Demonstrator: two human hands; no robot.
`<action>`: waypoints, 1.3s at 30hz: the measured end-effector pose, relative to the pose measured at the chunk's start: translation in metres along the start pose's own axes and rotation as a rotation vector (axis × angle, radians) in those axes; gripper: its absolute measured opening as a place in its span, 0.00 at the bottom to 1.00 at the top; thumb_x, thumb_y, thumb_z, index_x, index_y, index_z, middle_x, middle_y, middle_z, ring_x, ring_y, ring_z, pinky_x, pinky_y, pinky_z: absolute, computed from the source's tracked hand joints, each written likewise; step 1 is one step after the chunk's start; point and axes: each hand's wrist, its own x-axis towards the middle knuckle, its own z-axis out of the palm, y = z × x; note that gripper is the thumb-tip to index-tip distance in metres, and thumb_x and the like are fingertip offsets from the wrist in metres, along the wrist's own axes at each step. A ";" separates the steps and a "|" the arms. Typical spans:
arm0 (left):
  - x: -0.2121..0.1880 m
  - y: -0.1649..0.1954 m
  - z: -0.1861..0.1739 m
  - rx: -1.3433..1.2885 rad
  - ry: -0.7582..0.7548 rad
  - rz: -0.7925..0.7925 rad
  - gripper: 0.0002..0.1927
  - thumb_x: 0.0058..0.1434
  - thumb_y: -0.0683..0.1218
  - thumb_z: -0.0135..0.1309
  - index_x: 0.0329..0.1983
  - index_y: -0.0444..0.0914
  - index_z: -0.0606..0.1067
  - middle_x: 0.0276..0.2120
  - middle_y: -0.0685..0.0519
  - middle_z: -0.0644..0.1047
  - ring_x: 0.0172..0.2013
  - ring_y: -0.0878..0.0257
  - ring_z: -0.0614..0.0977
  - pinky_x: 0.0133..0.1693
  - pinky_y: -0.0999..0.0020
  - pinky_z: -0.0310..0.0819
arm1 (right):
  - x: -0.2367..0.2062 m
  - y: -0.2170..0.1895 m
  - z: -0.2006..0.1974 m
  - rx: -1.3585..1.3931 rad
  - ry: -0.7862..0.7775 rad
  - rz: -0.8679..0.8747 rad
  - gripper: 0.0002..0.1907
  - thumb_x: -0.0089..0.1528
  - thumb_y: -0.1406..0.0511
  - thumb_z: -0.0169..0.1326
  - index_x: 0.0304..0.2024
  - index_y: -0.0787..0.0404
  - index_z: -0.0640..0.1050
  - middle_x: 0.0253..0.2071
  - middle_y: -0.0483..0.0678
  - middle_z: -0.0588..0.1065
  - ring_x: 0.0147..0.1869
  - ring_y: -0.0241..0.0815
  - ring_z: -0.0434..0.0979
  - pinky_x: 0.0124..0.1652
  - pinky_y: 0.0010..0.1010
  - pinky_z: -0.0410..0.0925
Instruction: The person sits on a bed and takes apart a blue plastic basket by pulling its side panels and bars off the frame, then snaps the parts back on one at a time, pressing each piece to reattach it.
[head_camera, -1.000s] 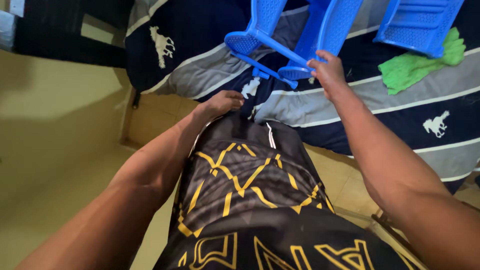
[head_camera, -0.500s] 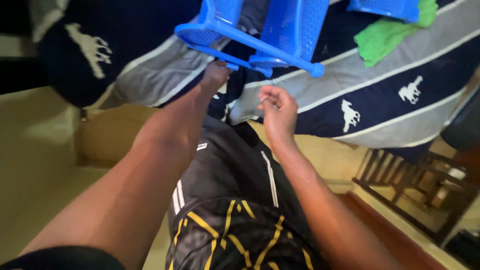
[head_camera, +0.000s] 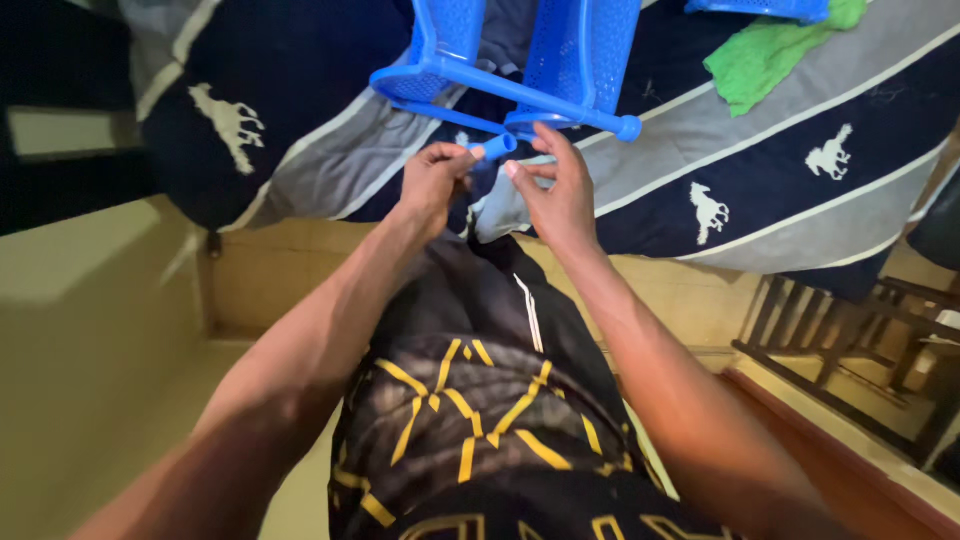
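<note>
A blue plastic rack (head_camera: 520, 70) with perforated panels lies on a bed covered by a navy and grey blanket with white horse figures (head_camera: 760, 190). My left hand (head_camera: 432, 180) pinches the end of a short blue tube (head_camera: 496, 149) that sticks out from the rack's lower bar. My right hand (head_camera: 556, 190) is just right of it, fingers curled beside the same tube tip, thumb near it, under the rack's long blue bar. Whether the right fingers touch the tube I cannot tell.
A green cloth (head_camera: 775, 55) lies on the blanket at the upper right. A dark wooden frame (head_camera: 850, 340) stands on the floor to the right. My black shorts with yellow lines (head_camera: 470, 420) fill the lower middle. Pale floor (head_camera: 90, 330) is to the left.
Both hands have come together at the blue tube end below the rack; earlier the left reached up to the rack's bar and the right hung lower. The view has shifted.
</note>
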 end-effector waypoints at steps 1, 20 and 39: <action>-0.013 0.007 0.000 -0.068 -0.065 -0.002 0.11 0.57 0.42 0.68 0.30 0.38 0.74 0.22 0.55 0.75 0.19 0.68 0.73 0.22 0.73 0.63 | 0.003 -0.004 0.001 -0.015 -0.035 -0.082 0.23 0.60 0.71 0.62 0.57 0.66 0.74 0.49 0.52 0.75 0.40 0.36 0.80 0.34 0.26 0.72; -0.037 0.094 0.063 0.003 -0.186 0.388 0.10 0.61 0.43 0.63 0.34 0.38 0.72 0.24 0.56 0.75 0.24 0.70 0.75 0.27 0.75 0.65 | 0.069 -0.062 -0.018 0.491 -0.040 -0.157 0.16 0.66 0.68 0.60 0.54 0.63 0.70 0.48 0.50 0.81 0.47 0.35 0.80 0.46 0.28 0.75; 0.019 0.054 0.158 0.277 -0.018 0.204 0.20 0.63 0.44 0.58 0.54 0.28 0.72 0.42 0.47 0.80 0.42 0.59 0.84 0.45 0.68 0.79 | 0.203 0.119 -0.152 1.178 0.480 0.659 0.19 0.69 0.60 0.44 0.57 0.65 0.69 0.55 0.57 0.76 0.58 0.57 0.80 0.53 0.51 0.78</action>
